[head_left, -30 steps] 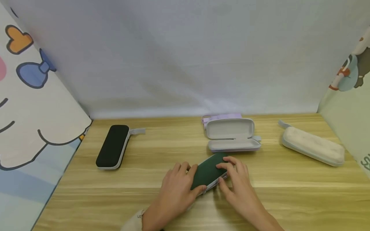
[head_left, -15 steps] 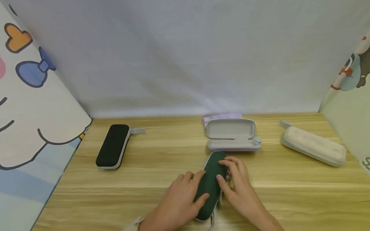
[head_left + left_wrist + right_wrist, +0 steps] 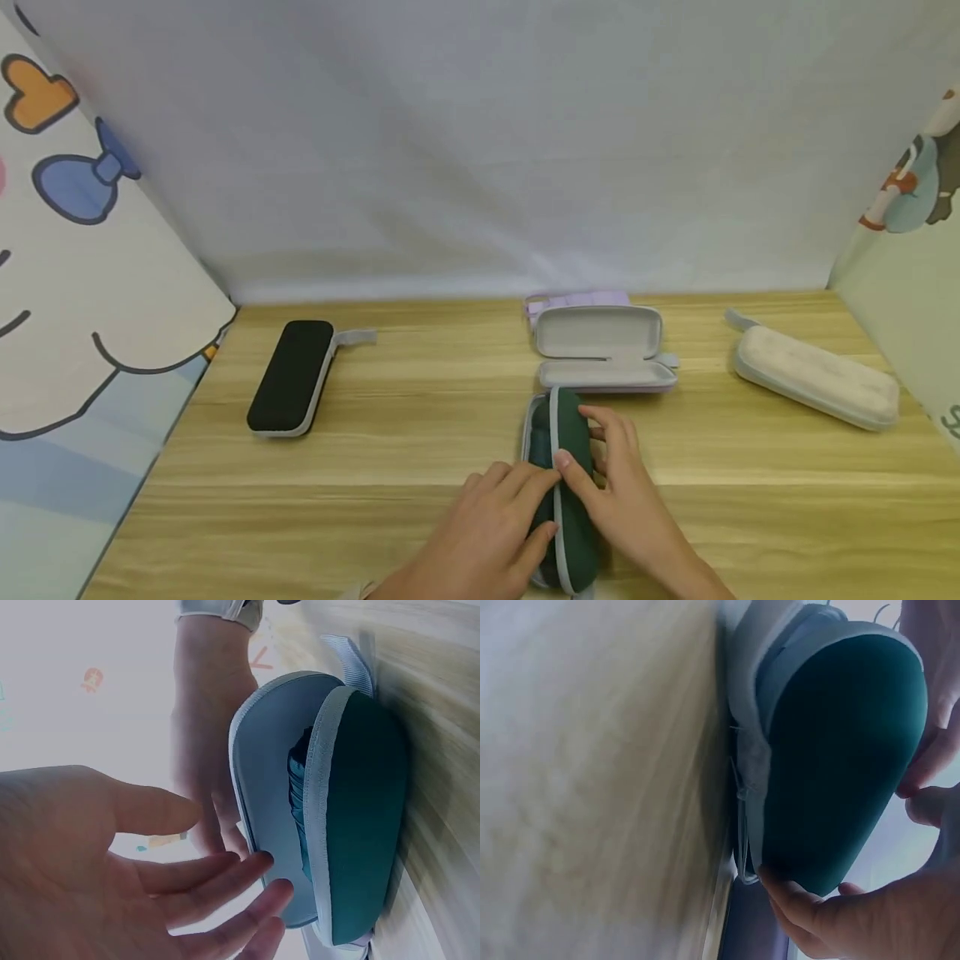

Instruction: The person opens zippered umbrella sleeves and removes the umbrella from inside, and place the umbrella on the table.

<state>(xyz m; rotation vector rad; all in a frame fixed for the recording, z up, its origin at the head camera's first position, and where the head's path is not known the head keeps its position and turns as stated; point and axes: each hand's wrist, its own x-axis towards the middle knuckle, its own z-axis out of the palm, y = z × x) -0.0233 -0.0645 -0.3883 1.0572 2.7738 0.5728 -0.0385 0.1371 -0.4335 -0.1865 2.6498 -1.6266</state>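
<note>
A green glasses case [image 3: 573, 500] with a pale grey zip edge lies partly open in front of me, lengthwise. Something dark and wrinkled, cloth-like [image 3: 298, 795], shows inside its grey lining. My left hand [image 3: 483, 533] reaches in from the left, its fairly straight fingertips touching the rim of the raised half. In the left wrist view its thumb [image 3: 161, 810] stands apart from the fingers. My right hand [image 3: 626, 492] holds the right side, thumb at the rim and fingers around the outer face. Its fingers [image 3: 799, 904] bend over the case's end in the right wrist view.
Behind the green case, a lilac case [image 3: 600, 333] stands open, grey inside, with a lilac object [image 3: 577, 302] at its back. A black case [image 3: 292, 379] lies left, a cream one [image 3: 817, 375] right. White cloth [image 3: 480, 150] hangs along the back of the wooden table [image 3: 225, 500].
The green case has turned from slanted to nearly pointing straight ahead, and its halves have come apart. My left hand has moved right along it; the right thumb has shifted to the rim.
</note>
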